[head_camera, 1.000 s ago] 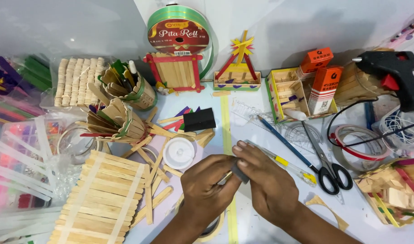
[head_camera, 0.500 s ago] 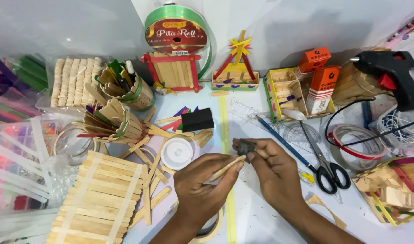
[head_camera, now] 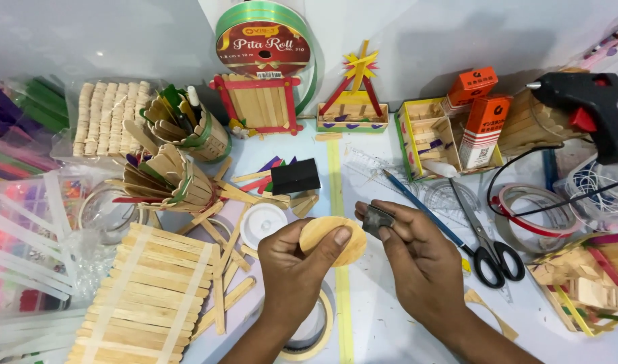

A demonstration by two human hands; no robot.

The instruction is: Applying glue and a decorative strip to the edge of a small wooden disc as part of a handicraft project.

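Observation:
My left hand (head_camera: 292, 269) holds a round, flat wooden disc (head_camera: 326, 237) by its edge, face turned up toward me, thumb across the front. My right hand (head_camera: 417, 259) pinches a small folded piece of grey sandpaper (head_camera: 375, 220) just right of the disc's rim, close to it. Both hands hover above the white table near a yellow strip (head_camera: 343, 303). A roll of tape (head_camera: 309, 330) lies partly hidden under my left wrist.
A mat of craft sticks (head_camera: 150, 296) lies left, with stick baskets (head_camera: 177, 176) behind. Scissors (head_camera: 487, 246), a pencil (head_camera: 417, 205) and a tape ring (head_camera: 535, 209) lie right. A black glue gun (head_camera: 592, 101), ribbon roll (head_camera: 265, 44) and stick models stand at the back.
The left hand has turned the disc from edge-on to face-up. The right hand with the sandpaper has shifted slightly right, off the disc's edge.

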